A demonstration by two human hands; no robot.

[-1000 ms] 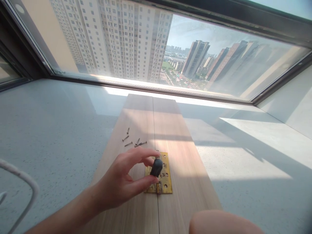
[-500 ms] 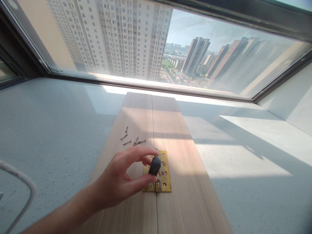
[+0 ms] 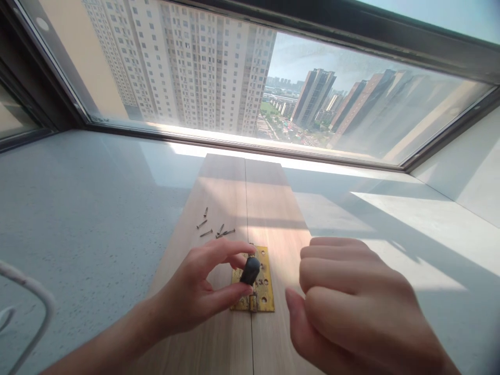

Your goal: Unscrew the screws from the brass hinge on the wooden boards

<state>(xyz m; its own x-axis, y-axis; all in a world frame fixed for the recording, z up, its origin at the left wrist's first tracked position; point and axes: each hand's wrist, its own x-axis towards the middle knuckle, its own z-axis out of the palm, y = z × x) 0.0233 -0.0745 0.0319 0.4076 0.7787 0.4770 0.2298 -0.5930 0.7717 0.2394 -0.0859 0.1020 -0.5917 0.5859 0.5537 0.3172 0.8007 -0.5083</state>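
Note:
Two light wooden boards [image 3: 273, 208] lie side by side on a pale sill, running toward the window. A brass hinge [image 3: 262, 289] lies across their seam near me. My left hand [image 3: 195, 291] pinches the black handle of a small screwdriver [image 3: 250, 270] between thumb and forefinger, standing it upright on the hinge. My right hand [image 3: 351, 302] hovers close to the camera, right of the hinge, with its fingers curled inward and nothing visible in them. Several loose screws [image 3: 216, 229] lie on the left board beyond the hinge.
A wide window [image 3: 250, 78] with a dark frame runs along the back, with tall buildings outside. The grey speckled sill [image 3: 78, 208] spreads to both sides of the boards. A white curved wire or cable [image 3: 35, 297] is at the lower left.
My right hand has come into view from the lower right and now hovers beside the hinge. My left hand stays on the screwdriver handle over the hinge.

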